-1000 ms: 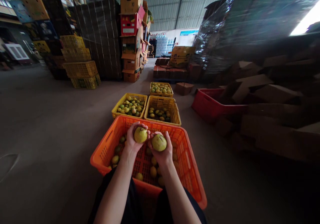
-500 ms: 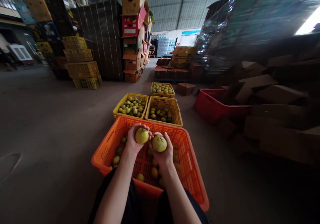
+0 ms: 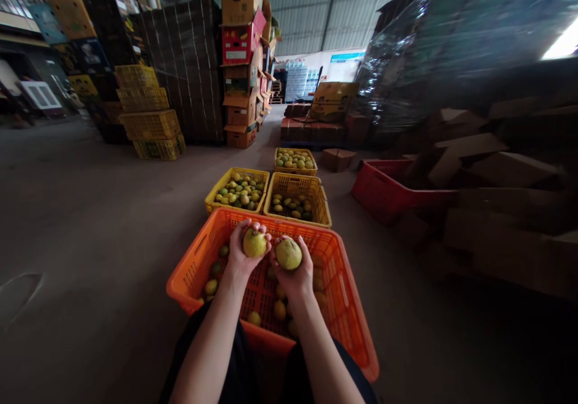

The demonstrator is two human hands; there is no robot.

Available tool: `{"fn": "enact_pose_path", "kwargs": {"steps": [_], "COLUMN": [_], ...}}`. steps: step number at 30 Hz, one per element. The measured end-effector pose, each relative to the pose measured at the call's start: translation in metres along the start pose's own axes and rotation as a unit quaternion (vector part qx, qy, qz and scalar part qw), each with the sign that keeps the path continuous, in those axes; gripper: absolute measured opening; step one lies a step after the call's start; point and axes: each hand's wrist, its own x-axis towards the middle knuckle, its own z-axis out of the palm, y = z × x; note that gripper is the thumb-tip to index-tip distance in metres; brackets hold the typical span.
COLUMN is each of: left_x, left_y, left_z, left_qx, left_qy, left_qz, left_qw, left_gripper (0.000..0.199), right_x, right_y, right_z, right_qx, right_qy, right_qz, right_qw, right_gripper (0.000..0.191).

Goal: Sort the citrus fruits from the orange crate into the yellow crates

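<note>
My left hand (image 3: pixel 241 256) holds a yellow-green fruit (image 3: pixel 254 243), fingers curled behind it. A second yellowish-green fruit (image 3: pixel 288 254) rests in my right hand (image 3: pixel 298 280), with thumb and fingers around its sides. Both hands are above an orange crate (image 3: pixel 356 307), a small gap between them. Inside the crate, several yellow and green fruits lie along the left side, such as one yellow fruit (image 3: pixel 211 287), and more lie near the middle and right, partly hidden by my right forearm.
Beyond the orange crate stand a left yellow crate (image 3: pixel 211 194), a right yellow crate (image 3: pixel 323 202) and a farther yellow crate (image 3: pixel 295 172), all holding fruits. A red crate (image 3: pixel 383 193) and cardboard pieces (image 3: pixel 510 169) are at right; stacked yellow crates (image 3: pixel 149 125) stand back left.
My hands have moved slightly apart, and the fruit in each has turned a little. Both fruits are still held.
</note>
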Motion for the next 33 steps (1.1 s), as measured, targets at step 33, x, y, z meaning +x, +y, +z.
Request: {"fn": "enact_pose_path", "kwargs": {"steps": [33], "left_x": [-0.0017], "left_y": [0.0007], "left_z": [0.0036], "left_qx": [-0.03], "left_qy": [0.033], "left_qz": [-0.002], "left_qw": [0.999], "left_gripper": [0.022], "right_x": [0.0022], "right_y": [0.0033], "right_z": [0.0], "right_qx": [-0.037], "right_qy": [-0.018], "right_qz": [-0.013], "right_qw": [0.999], "right_gripper": [0.029]}}
